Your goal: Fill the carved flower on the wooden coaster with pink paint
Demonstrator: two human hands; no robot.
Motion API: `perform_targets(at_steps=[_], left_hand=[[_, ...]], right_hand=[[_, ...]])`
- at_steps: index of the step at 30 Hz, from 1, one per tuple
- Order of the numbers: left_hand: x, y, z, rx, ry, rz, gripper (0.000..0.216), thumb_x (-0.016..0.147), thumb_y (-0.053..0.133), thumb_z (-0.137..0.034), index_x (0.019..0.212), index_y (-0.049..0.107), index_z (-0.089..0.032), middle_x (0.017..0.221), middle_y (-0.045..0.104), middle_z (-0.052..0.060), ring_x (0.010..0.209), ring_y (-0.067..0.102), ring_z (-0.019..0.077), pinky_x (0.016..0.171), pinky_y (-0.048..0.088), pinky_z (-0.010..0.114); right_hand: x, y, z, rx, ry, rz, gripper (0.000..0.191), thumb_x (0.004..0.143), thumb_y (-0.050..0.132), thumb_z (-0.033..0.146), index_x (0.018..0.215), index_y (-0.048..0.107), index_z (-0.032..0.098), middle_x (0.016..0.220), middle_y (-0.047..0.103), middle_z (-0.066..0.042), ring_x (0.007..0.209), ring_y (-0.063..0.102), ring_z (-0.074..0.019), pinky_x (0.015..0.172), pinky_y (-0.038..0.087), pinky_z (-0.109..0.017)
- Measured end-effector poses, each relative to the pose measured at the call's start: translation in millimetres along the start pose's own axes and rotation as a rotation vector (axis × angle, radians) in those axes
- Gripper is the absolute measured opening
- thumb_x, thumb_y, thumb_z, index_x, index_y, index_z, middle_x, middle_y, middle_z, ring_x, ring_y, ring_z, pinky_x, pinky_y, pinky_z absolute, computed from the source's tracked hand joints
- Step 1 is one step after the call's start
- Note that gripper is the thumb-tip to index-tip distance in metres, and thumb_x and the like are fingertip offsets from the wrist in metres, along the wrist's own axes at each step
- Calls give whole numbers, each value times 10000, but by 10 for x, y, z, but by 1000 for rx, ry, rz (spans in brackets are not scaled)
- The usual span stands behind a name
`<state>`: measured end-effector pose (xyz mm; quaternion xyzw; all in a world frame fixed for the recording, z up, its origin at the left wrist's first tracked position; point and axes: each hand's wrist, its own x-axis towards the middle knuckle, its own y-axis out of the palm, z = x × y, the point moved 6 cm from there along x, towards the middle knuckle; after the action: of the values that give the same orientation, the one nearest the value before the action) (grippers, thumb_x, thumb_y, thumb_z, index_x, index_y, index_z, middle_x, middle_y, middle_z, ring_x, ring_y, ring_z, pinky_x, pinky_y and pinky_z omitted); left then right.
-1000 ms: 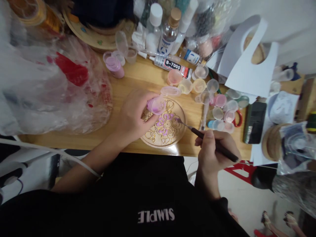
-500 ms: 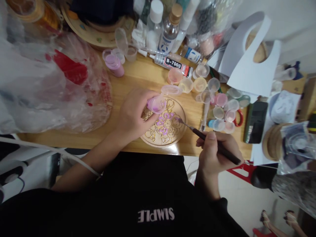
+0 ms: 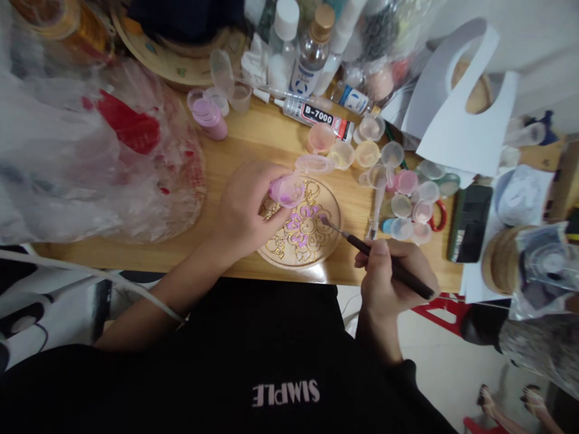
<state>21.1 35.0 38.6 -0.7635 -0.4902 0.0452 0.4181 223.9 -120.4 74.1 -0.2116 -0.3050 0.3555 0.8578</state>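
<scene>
Head view: dark-handled tool [image 3: 362, 245], pinched in the grip of right hand [image 3: 398, 271], tip shifted slightly inward over gold-lined disc [image 3: 308, 229] on table [image 3: 253, 135], suggesting work continues on that part, left hand [image 3: 244, 211] pinching open purple-stained cup [image 3: 287, 191] by disc's far-left side.

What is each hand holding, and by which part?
The left hand holds the small purple pot around its side; the right hand holds the slim tool by its dark handle.
</scene>
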Motion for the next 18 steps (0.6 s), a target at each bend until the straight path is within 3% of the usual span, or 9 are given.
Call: perform_targets(at_steps=[10, 18], left_hand=[[1, 12, 2, 32, -34, 11, 270, 1005, 751, -255, 1273, 720, -243, 1164, 801, 58, 1092, 769, 259, 1024, 671, 437], [-5, 5, 0, 7, -4, -1, 340, 975, 792, -197, 1292, 686, -255, 1191, 800, 54, 1106, 785, 258, 1028, 665, 429]], right_hand=[[-41, 5, -96, -76, 62, 30, 331, 1044, 676, 408, 762, 678, 234, 590, 664, 29, 493, 640, -134, 554, 538, -299], [-54, -7, -79, -51, 54, 39, 320, 1034, 699, 377, 748, 690, 234, 587, 660, 32, 506, 653, -140, 552, 522, -299]])
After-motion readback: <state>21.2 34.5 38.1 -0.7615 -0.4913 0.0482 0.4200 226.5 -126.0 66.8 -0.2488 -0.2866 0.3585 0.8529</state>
